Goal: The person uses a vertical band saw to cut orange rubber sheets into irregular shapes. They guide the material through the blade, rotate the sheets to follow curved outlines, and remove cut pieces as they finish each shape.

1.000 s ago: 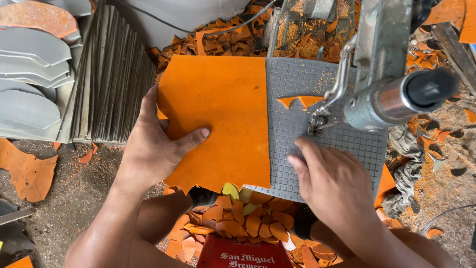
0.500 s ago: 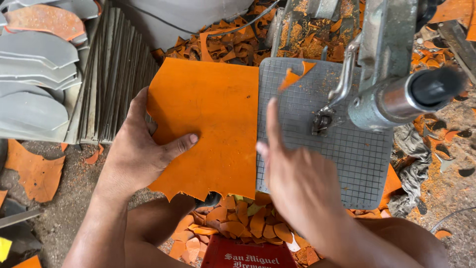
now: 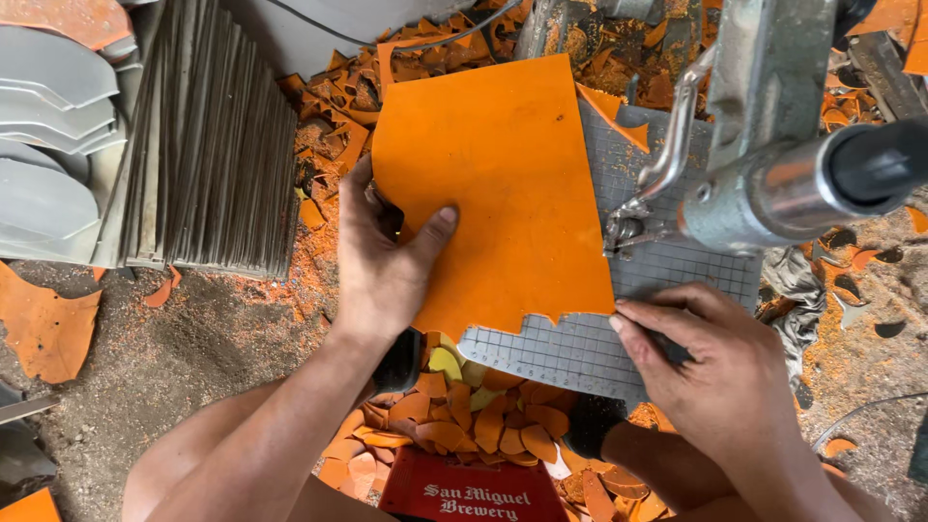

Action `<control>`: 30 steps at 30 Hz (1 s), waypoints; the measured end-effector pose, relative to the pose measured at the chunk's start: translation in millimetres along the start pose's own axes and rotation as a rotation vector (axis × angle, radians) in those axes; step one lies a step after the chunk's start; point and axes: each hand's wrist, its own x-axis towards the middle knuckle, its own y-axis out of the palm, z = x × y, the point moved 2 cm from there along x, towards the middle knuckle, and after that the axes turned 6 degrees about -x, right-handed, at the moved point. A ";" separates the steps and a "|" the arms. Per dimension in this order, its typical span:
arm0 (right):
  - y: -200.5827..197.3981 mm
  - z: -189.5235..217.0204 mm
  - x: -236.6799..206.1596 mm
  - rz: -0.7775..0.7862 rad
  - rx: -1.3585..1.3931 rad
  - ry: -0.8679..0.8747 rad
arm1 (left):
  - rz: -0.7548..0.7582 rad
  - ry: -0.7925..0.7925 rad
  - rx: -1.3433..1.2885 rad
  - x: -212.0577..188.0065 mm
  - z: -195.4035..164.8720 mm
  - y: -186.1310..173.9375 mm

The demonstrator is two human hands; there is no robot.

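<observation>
A large orange sheet [image 3: 493,184] lies on the grey gridded plate [image 3: 590,353] of a cutting machine; its near edge is notched. My left hand [image 3: 382,256] grips the sheet's left edge, thumb on top and fingers under it. My right hand [image 3: 706,367] rests on the plate at the sheet's near right corner, fingertips touching that edge. The machine's metal head [image 3: 773,184] with its cutting tip [image 3: 619,232] stands over the sheet's right edge.
A stack of grey flat pieces [image 3: 208,145] stands at the left. Orange offcuts [image 3: 464,425] fill a red crate [image 3: 474,493] under the plate. More scraps [image 3: 329,126] litter the ground behind. An orange piece [image 3: 43,324] lies far left on the dusty floor.
The orange sheet has slid right and farther from me, onto the gridded plate and under the machine head. My right hand has come down from the sheet's right side to its near corner.
</observation>
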 end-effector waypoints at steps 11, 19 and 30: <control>1.8 -6.9 14.7 -0.039 0.014 0.096 | 0.004 -0.408 -0.269 32.8 9.3 1.9; 2.7 -6.5 21.3 -0.045 0.066 0.077 | 0.049 -0.433 -0.214 52.1 6.5 4.6; 5.5 -7.6 23.0 -0.053 0.072 0.100 | -0.015 -0.485 -0.181 59.1 0.3 12.1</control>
